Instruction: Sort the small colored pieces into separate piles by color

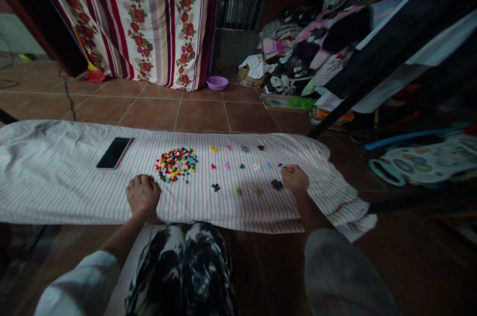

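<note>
Item: dark blue piece (279, 165), right-hand end of the middle row of colour groups on the striped cloth (194, 206) covering the surface. Position: just left of the right hand's fingertips; contact cannot be confirmed. Long axis: too small to tell. Nearer hand: right hand (297, 179), well apart from the left.

Right grip: fingers drawn in, thumb near the index finger; cannot tell whether a piece is held.

Left hand (142, 194): palm down on the cloth, fingers bent, no piece visible in its grip; nearest to the mixed multicoloured pile (176, 164), which lies ahead and to its right.

Adjacent: light blue group (269, 165), left of the dark blue piece; dark grey cluster (276, 185), on the wearer's side of it.

Also: smartphone (115, 152), laid aslant beyond the left hand, screen dark.

Brands, labels, writing: none legible.
</note>
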A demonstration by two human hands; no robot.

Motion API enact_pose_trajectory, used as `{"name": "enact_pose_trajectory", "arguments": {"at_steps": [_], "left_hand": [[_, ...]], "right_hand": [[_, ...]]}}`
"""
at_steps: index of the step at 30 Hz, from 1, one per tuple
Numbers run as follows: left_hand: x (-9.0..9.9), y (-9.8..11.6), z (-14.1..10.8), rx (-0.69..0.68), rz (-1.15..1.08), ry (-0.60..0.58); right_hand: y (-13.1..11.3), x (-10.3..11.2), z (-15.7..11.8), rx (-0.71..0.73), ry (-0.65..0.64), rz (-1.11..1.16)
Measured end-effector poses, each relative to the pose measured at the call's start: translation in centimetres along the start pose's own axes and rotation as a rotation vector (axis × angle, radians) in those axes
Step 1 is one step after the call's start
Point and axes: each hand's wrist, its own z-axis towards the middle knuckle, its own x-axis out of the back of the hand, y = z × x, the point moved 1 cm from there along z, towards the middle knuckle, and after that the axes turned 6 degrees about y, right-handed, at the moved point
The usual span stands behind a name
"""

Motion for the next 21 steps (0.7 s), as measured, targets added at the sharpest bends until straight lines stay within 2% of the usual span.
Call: {"name": "enact_pose_trajectory", "arguments": {"at_steps": [2, 7, 16, 21], "left_hand": [[0.1, 0.1, 0.0, 0.004, 0.001, -0.006], [0.2, 0.1, 0.0, 0.000, 0.005, -0.011], [0.2, 0.1, 0.0, -0.004, 0.028, -0.017], [0.0, 0.1, 0.0, -0.003, 0.029, 0.003]], "right_hand": [[-0.1, -0.2, 0.4, -0.048, -0.039, -0.047], [0.1, -0.9, 0.9, 0.005, -0.047, -0.049], [0.5, -1.0, 0.4, 0.081, -0.009, 0.113], [1.7, -1.1, 0.2, 0.056, -0.009, 0.213]]}}
